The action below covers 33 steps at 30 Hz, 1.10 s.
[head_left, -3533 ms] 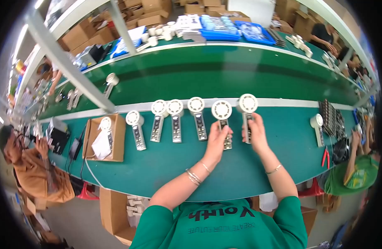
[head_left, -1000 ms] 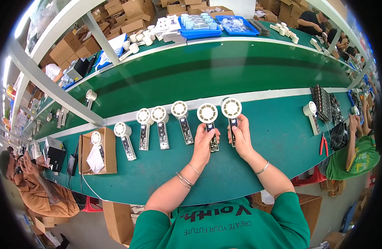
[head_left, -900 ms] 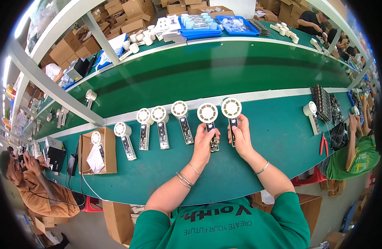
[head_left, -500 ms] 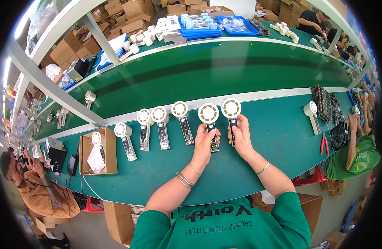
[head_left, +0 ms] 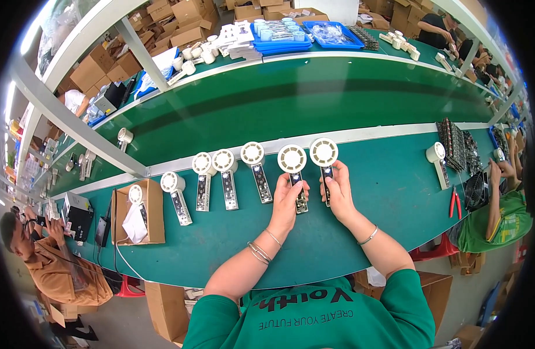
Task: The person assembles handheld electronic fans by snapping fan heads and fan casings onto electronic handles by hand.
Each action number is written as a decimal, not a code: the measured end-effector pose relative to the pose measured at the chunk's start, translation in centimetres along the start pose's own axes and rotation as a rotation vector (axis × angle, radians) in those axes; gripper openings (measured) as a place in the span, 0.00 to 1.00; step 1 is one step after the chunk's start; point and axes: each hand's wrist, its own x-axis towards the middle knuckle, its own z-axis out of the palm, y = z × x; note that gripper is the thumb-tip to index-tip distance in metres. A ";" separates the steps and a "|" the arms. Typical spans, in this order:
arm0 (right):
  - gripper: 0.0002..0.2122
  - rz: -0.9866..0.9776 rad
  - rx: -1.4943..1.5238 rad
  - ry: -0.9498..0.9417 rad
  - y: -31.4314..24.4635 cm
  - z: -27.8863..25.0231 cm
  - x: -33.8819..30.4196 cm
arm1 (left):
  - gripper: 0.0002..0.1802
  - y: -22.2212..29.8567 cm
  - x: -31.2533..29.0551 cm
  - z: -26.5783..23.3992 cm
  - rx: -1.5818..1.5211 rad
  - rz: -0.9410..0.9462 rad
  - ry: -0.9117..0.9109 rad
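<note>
My left hand [head_left: 285, 203] is closed around the handle of a white handheld fan [head_left: 292, 158], whose circuit board shows along the open handle. Close beside it, my right hand [head_left: 338, 191] grips a second white handheld fan [head_left: 324, 152] by its handle, the thumb over the exposed board. Both round heads point away from me, above the green table [head_left: 337, 250]. To the left lie several more such fans in a row, the nearest being a white fan [head_left: 256, 171] with its board uncovered. My fingers partly hide both held handles.
At the left stands a cardboard box [head_left: 155, 218] holding a fan and white paper. Farther right are another fan [head_left: 438, 164], stacked circuit boards [head_left: 450, 145], red-handled pliers [head_left: 455, 202] and a black cooling fan [head_left: 475, 191]. Co-workers sit at both ends. A green partition [head_left: 314, 93] borders the back.
Both my hands and the two held fans have stayed almost still. The co-worker at the left has shifted their hands, and the co-worker at the right has moved an arm slightly.
</note>
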 end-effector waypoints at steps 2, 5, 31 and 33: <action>0.18 0.002 0.001 -0.003 0.0 0.0 0.0 | 0.11 -0.1 0.0 -0.1 0.002 -0.006 0.002; 0.18 0.008 -0.003 0.000 0.0 0.0 0.0 | 0.11 0.1 0.0 0.1 0.001 -0.008 0.007; 0.17 0.022 -0.017 0.010 0.0 0.1 0.1 | 0.12 -0.3 0.2 -0.3 0.009 -0.006 0.019; 0.17 0.024 -0.011 0.005 -0.1 0.2 0.1 | 0.12 -0.4 0.2 -0.3 0.006 -0.002 0.018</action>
